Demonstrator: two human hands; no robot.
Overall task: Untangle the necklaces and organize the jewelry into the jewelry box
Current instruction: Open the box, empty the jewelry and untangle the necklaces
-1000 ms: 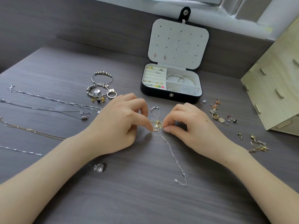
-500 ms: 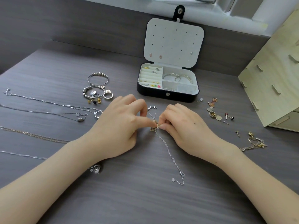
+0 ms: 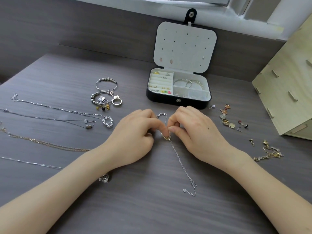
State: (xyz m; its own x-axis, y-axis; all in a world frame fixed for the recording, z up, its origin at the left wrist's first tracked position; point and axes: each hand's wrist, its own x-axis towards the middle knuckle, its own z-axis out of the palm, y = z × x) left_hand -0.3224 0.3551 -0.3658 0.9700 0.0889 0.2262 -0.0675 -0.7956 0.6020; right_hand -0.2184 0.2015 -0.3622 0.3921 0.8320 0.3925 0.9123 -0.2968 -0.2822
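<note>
Both hands, left and right, pinch the tangled chain.

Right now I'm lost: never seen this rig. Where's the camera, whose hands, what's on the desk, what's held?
No robot: a person's bare hands, filmed by one wide-angle camera worn on the head, looking down. The left hand and right hand both pinch a small knot of tangled chain; its silver chain tail trails toward the viewer. Behind stands the open jewelry box, rings and bangles inside. On the table, necklaces and beaded bracelets lie to the left, loose earrings and a gold chain heap to the right.
</note>
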